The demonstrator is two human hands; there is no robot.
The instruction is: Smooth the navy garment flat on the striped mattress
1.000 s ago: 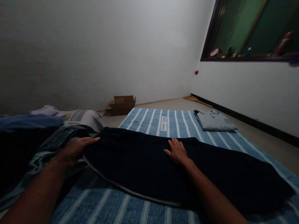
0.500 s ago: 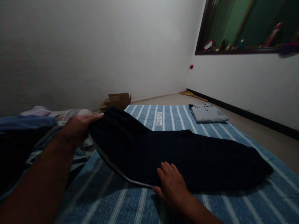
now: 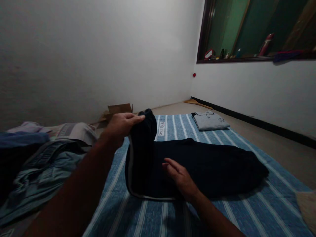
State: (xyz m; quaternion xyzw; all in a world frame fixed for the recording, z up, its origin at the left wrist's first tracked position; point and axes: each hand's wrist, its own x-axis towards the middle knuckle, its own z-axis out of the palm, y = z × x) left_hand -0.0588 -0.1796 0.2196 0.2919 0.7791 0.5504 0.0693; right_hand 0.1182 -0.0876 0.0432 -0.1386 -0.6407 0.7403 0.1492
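Observation:
Dark navy trousers (image 3: 204, 168) with a pale stripe along the near edge lie lengthwise across a blue striped sheet (image 3: 145, 217). My left hand (image 3: 120, 126) pinches their left end between thumb and fingers. That end is raised off the sheet and curls over to the right. Just above the middle of the trousers is my right hand (image 3: 179, 174), its fingers stretched out toward the left and holding nothing. Whether it touches the cloth I cannot tell.
A folded grey collared shirt (image 3: 209, 121) lies at the sheet's far right. Piled clothes (image 3: 46, 171) are on the left. Behind stands an open cardboard box (image 3: 119, 108) by the wall. A beige thing (image 3: 307, 207) shows at the right edge.
My left hand has carried the left end of the trousers rightward, bending it up and over. My right hand has turned and lifted from its flat position on the cloth. The view has shifted slightly.

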